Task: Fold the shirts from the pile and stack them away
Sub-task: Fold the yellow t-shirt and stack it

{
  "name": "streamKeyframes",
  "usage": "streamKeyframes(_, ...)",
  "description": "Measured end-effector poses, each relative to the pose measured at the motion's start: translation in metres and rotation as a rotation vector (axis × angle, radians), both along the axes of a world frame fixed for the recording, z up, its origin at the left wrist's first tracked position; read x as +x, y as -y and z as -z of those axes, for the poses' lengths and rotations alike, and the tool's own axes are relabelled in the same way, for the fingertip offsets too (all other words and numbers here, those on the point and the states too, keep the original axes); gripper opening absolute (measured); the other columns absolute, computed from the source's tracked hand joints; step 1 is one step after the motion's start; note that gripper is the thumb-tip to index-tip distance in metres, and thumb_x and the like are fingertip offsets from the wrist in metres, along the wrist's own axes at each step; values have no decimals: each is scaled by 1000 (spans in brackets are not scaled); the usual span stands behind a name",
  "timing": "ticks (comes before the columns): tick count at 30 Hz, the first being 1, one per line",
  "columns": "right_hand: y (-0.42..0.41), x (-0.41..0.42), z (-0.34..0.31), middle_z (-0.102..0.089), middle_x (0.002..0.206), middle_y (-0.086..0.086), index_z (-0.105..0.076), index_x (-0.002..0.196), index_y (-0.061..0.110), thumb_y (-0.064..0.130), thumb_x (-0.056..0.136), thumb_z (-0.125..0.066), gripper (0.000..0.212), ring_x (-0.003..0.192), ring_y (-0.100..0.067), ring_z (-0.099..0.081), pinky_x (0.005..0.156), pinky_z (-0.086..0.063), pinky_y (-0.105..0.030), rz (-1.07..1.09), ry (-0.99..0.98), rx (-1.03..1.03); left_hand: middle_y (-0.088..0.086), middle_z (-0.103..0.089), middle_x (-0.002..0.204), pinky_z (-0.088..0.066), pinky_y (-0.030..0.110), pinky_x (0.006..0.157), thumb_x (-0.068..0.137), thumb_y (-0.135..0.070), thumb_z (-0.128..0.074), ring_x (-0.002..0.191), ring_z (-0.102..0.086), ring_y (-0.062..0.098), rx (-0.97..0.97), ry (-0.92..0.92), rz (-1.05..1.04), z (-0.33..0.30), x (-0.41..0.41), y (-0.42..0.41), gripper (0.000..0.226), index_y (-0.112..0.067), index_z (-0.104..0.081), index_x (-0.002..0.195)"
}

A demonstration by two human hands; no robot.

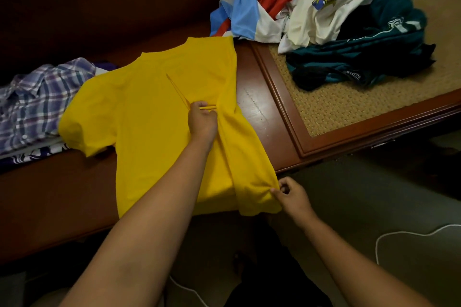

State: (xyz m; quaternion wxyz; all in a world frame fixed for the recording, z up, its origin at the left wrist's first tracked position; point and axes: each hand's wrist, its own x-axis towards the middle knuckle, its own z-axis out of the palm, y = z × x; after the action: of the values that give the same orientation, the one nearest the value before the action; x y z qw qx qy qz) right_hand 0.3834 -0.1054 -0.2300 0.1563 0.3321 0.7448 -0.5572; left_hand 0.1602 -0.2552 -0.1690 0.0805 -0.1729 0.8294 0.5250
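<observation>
A yellow T-shirt lies spread on the dark wooden surface, collar to the far side, its right side folded inward. My left hand pinches a pleat of the fabric near the shirt's middle. My right hand pinches the shirt's bottom right corner at the wood's near edge. The pile of unfolded shirts, red, light blue, white and teal, sits at the back right on the woven mat.
A folded purple plaid shirt tops a small stack at the left, touching the yellow sleeve. A woven mat panel in a wooden frame fills the right. A white cord lies on the floor below.
</observation>
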Motion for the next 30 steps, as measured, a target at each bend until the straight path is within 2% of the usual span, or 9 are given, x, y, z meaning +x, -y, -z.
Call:
streamKeyframes(2, -2, 3, -1, -53, 82, 0, -57, 96, 17, 11, 89, -65, 12, 73, -10, -50, 61, -40, -23, -50, 76, -18, 16, -55, 107, -41, 31, 80, 86, -6, -63, 92, -55, 26, -160, -38, 71, 0, 19, 9, 25, -7, -58, 110)
streamKeyframes(5, -5, 3, 6, -55, 118, -12, -53, 127, 6, 10, 91, -62, 37, 109, -27, -56, 87, -45, -32, -67, 113, 62, 18, -63, 101, -39, 33, 82, 86, -5, -61, 94, -58, 29, -202, -94, 115, 0, 87, 15, 15, -3, -64, 101)
streamKeyframes(8, -7, -7, 5, -39, 145, -17, -39, 143, 0, 12, 94, -58, 54, 135, -32, -38, 107, -32, -33, -29, 127, 101, 13, -69, 95, -42, 31, 76, 93, -14, -58, 92, -63, 29, -133, 133, 169, 11, 174, 17, 13, -6, -67, 97)
streamKeyframes(10, -6, -16, 4, -36, 150, -14, -35, 146, 2, 17, 94, -60, 59, 138, -30, -35, 110, -31, -36, 34, 158, -6, 10, -67, 110, -44, 29, 83, 94, -19, -57, 104, -60, 24, -96, 342, 156, 29, 209, 20, 21, -9, -64, 111)
streamKeyframes(13, -11, -18, 23, -43, 147, -7, -41, 143, 13, 28, 86, -66, 65, 131, -30, -44, 102, -40, -41, 58, 196, -150, 10, -48, 140, -38, 41, 107, 91, -26, -63, 130, -44, 27, -60, 478, 73, 51, 216, 18, 55, -7, -44, 139)
streamKeyframes(15, -10, -17, 32, -44, 145, -2, -39, 144, 18, 29, 85, -67, 66, 131, -27, -42, 105, -37, -45, 67, 208, -233, 11, -47, 139, -37, 45, 108, 86, -30, -68, 131, -43, 30, -14, 479, 46, 61, 209, 11, 62, -6, -44, 138)
streamKeyframes(20, 5, -15, -1, -63, 116, -3, -61, 118, 16, 17, 93, -61, 25, 111, -21, -54, 89, -39, -34, 1, 119, -246, 10, -63, 114, -48, 37, 89, 88, -28, -66, 105, -59, 26, 55, 429, 1, 62, 205, 4, 25, -12, -64, 107)
streamKeyframes(24, 5, -6, -12, -68, 102, -4, -65, 97, 19, 13, 89, -65, 10, 100, -23, -61, 84, -47, -34, -12, 16, -196, 3, -61, 88, -39, 29, 66, 96, -23, -53, 77, -53, 16, 77, 322, 60, 44, 218, 11, 13, -12, -61, 93)
streamKeyframes(30, -2, 3, -25, -65, 100, -6, -62, 97, 15, 15, 91, -63, 6, 95, -25, -61, 79, -49, -37, -4, -9, -219, 3, -57, 103, -43, 33, 82, 100, -31, -47, 96, -52, 21, 264, 341, -2, 24, 227, 16, 23, -13, -56, 111)
